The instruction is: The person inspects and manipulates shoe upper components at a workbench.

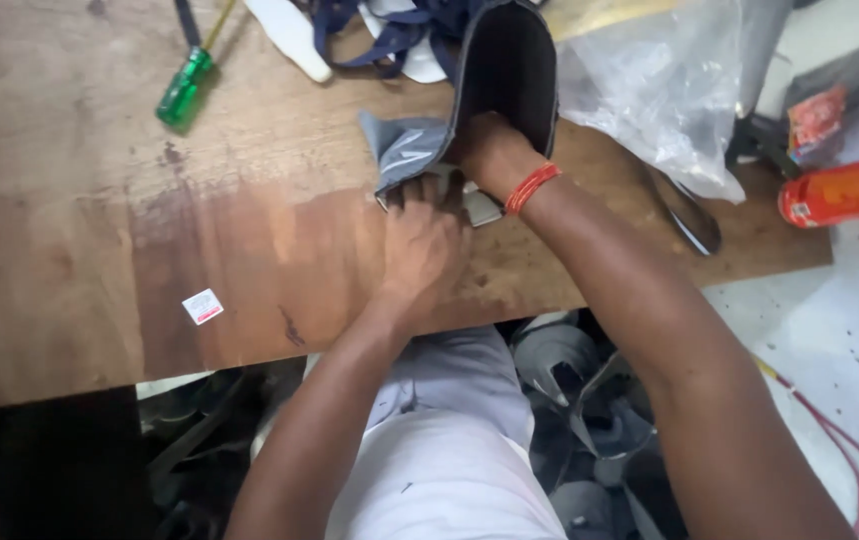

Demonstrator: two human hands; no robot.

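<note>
Worn wooden workbench (pixel 99 250), two bare hands busy at a dark shoe upper (pixel 509 70).

Right hand (pixel 489 150) is pushed into the upper's mouth, grip hidden; left hand (pixel 421 245) presses closed fingers on the grey lining flap (pixel 404 150) just below it. Left of the upper lies a green-handled screwdriver (pixel 184 90). Judged risk: the flap could crease or slip under uneven pressure.

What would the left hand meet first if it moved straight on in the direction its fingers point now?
The left hand points away from the person; its fingertips already touch the grey folded material. Beyond that probably come the dark blue straps, though depth is unclear.
</note>
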